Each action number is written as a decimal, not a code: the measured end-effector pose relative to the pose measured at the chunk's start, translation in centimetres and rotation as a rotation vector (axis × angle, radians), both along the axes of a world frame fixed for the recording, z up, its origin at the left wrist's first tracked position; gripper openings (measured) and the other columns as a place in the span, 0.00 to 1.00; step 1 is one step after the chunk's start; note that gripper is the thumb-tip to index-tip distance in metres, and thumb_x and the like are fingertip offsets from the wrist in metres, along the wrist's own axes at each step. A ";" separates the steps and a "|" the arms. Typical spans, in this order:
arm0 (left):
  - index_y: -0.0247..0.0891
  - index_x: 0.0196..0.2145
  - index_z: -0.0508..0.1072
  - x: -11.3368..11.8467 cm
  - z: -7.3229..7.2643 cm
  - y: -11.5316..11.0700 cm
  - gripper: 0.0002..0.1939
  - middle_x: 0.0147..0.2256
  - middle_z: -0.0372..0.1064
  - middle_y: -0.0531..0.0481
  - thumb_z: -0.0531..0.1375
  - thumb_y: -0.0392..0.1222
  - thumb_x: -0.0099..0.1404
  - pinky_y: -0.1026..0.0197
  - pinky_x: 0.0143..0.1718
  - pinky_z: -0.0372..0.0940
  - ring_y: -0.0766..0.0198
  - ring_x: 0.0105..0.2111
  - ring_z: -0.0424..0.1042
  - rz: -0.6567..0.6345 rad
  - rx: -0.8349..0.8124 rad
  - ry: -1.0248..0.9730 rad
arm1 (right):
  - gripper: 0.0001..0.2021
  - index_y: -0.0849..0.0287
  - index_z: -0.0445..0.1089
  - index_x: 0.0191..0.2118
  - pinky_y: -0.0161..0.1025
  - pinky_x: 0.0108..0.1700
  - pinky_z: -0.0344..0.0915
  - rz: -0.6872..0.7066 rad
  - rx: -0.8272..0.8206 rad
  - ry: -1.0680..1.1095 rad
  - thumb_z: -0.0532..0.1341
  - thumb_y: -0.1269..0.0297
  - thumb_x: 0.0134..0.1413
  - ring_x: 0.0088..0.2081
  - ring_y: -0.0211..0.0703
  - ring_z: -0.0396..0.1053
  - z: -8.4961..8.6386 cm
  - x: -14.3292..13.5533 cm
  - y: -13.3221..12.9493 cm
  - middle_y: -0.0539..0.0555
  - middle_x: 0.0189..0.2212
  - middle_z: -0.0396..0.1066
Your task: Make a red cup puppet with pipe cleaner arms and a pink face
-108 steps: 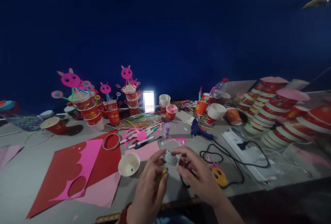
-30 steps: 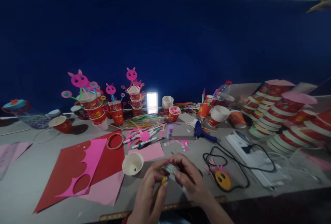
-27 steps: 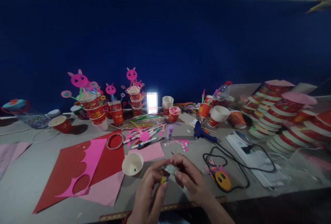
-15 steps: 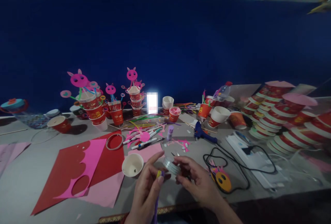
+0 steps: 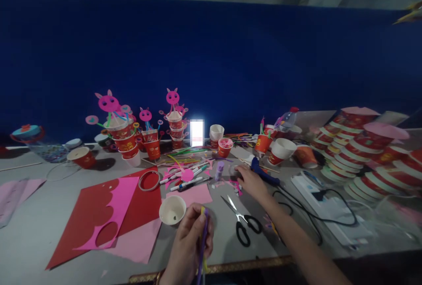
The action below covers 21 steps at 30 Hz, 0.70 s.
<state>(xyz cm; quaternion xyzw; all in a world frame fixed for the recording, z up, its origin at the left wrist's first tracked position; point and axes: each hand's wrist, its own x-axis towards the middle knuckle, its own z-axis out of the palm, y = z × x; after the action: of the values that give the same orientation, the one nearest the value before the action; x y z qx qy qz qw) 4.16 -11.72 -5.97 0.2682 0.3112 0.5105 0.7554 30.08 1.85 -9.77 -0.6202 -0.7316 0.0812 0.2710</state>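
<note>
My left hand [image 5: 194, 236] is closed around a purple and yellow pair of pipe cleaners [image 5: 203, 236], whose ends hang below the fist toward the table edge. My right hand [image 5: 247, 181] stretches across the table, between the purple glue stick [image 5: 219, 171] and the dark blue glue gun [image 5: 263, 174]. At its fingertips is a roll of clear tape [image 5: 232, 169], faint and partly hidden. Black-handled scissors [image 5: 242, 219] lie with blades apart between my arms. Left of my left fist stands a white-lined paper cup [image 5: 172, 210].
Red and pink paper sheets [image 5: 89, 219] cover the left side, with a tape ring [image 5: 149, 180] on them. Markers [image 5: 187, 182] lie mid-table. Behind stand cup figures with pink faces [image 5: 108, 104]. A power strip [image 5: 326, 208], black cord and stacked cups [image 5: 372, 166] occupy the right.
My right hand has carried the clear tape roll away from my left hand, forward to beside the glue gun. The scissors are now uncovered. My left hand keeps the pipe cleaners.
</note>
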 end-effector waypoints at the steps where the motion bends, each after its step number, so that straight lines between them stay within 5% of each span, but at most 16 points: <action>1: 0.40 0.35 0.65 -0.1 0.0 0.0 0.21 0.24 0.63 0.59 0.69 0.55 0.59 0.74 0.15 0.49 0.76 0.17 0.58 0.008 -0.018 0.002 | 0.14 0.57 0.73 0.39 0.43 0.48 0.70 0.001 -0.003 -0.009 0.60 0.78 0.46 0.45 0.51 0.75 0.1 -0.2 -0.2 0.59 0.44 0.77; 6: 0.40 0.38 0.65 0.0 0.1 0.2 0.22 0.24 0.65 0.59 0.69 0.56 0.59 0.73 0.18 0.48 0.76 0.18 0.59 0.065 -0.047 0.026 | 0.06 0.56 0.73 0.40 0.42 0.45 0.70 0.034 0.037 0.027 0.58 0.67 0.61 0.42 0.49 0.75 2.8 -2.4 -4.9 0.58 0.44 0.76; 8: 0.41 0.40 0.64 0.2 0.1 0.2 0.21 0.25 0.66 0.58 0.69 0.55 0.60 0.72 0.19 0.49 0.75 0.18 0.60 0.079 -0.037 0.032 | 0.07 0.56 0.73 0.38 0.38 0.38 0.70 0.142 0.091 0.256 0.58 0.63 0.65 0.33 0.44 0.73 4.5 -4.3 -7.9 0.55 0.38 0.76; 12: 0.41 0.40 0.64 0.4 -0.3 0.2 0.16 0.26 0.68 0.56 0.65 0.51 0.65 0.69 0.24 0.56 0.72 0.21 0.64 0.050 0.050 0.046 | 0.04 0.55 0.73 0.38 0.36 0.38 0.69 0.301 0.133 0.533 0.60 0.67 0.64 0.35 0.43 0.72 6.8 -8.2 -12.3 0.53 0.33 0.75; 21: 0.40 0.40 0.67 0.4 -0.5 -0.4 0.13 0.28 0.70 0.54 0.63 0.51 0.68 0.68 0.27 0.62 0.69 0.25 0.69 0.104 0.228 0.183 | 0.04 0.55 0.72 0.35 0.36 0.35 0.66 0.319 0.062 0.667 0.61 0.68 0.63 0.32 0.42 0.69 6.8 -10.8 -12.8 0.51 0.30 0.71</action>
<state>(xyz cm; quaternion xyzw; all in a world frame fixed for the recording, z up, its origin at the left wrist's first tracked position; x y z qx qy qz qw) 4.57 -12.15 -6.51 0.3810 0.3324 0.5544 0.6610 19.27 -10.96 -3.00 -0.4293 -0.6928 0.2978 0.4971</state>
